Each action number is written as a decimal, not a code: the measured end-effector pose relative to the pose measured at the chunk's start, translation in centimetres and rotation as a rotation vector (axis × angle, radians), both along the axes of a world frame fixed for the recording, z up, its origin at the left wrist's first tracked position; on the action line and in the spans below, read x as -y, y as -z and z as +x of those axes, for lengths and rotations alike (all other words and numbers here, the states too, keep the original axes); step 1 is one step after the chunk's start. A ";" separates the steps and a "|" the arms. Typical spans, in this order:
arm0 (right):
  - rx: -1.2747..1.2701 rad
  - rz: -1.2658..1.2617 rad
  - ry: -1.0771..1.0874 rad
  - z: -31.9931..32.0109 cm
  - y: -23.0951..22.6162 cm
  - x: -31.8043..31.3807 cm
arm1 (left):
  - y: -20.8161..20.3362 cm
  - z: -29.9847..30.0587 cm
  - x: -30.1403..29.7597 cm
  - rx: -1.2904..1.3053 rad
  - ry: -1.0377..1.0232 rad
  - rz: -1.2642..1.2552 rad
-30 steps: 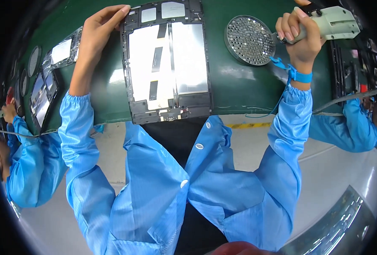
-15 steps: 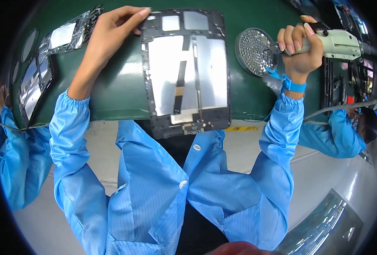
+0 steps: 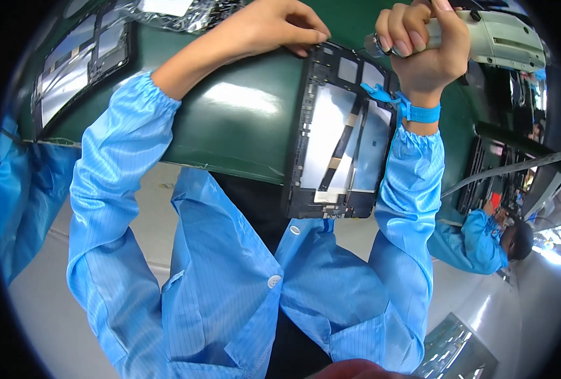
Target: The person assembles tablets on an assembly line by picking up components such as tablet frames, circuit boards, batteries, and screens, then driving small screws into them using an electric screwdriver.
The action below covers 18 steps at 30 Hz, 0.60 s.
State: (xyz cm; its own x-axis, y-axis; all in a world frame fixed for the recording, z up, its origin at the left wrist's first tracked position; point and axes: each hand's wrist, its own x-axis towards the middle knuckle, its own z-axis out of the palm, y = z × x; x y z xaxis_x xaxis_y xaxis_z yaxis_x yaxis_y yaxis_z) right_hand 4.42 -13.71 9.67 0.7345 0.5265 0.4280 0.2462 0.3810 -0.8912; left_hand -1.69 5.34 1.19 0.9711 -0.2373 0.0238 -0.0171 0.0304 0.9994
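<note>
Head: left grip (image 3: 271, 28) pinches panel (image 3: 336, 126), partly behind strap (image 3: 422, 114); right grip (image 3: 427, 47) encircles pale tool (image 3: 508, 41)

One wide fisheye view looks steeply down from the person's head, upright and unmirrored, over the front of the blue coat (image 3: 223, 271). It sits near: both hands (image 3: 429, 57) fall close to the upper edge, the green table's (image 3: 236, 139) near border bends, and dark curves close both sides.
</note>
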 end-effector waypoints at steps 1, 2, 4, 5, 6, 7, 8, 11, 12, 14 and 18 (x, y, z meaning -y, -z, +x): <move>-0.011 0.003 -0.017 0.0 0.2 -0.7 | -0.1 -0.3 -0.1 -0.015 -0.019 0.005; -0.018 -0.003 -0.034 0.1 0.6 -1.4 | -0.3 -0.6 -0.2 -0.023 -0.037 0.021; -0.104 0.023 0.021 0.5 1.3 -2.1 | -0.6 -0.8 -0.3 -0.032 -0.056 0.027; -0.105 0.013 0.019 0.5 1.5 -2.1 | -0.7 -0.7 -0.3 -0.013 -0.054 0.094; -0.073 0.004 -0.018 0.4 1.7 -2.2 | -0.7 -0.7 -0.2 0.005 -0.050 0.162; -0.039 0.003 -0.057 0.4 1.7 -2.3 | -0.2 -0.7 -0.4 0.006 -0.055 0.159; -0.039 0.001 -0.061 0.2 1.7 -2.5 | 0.6 -0.9 -0.5 0.274 -0.074 0.174; -0.041 -0.026 -0.023 0.2 2.4 -2.9 | 0.0 -0.6 -0.5 0.306 -0.083 0.184; -0.026 -0.014 -0.025 0.5 2.6 -2.9 | -0.6 -0.4 -0.5 0.072 -0.073 0.186; -0.039 0.003 -0.051 0.5 2.8 -2.9 | -0.6 -0.5 -0.5 0.075 -0.080 0.182; -0.039 -0.017 -0.035 0.3 3.1 -3.0 | -0.5 -0.6 -0.4 0.105 -0.095 0.182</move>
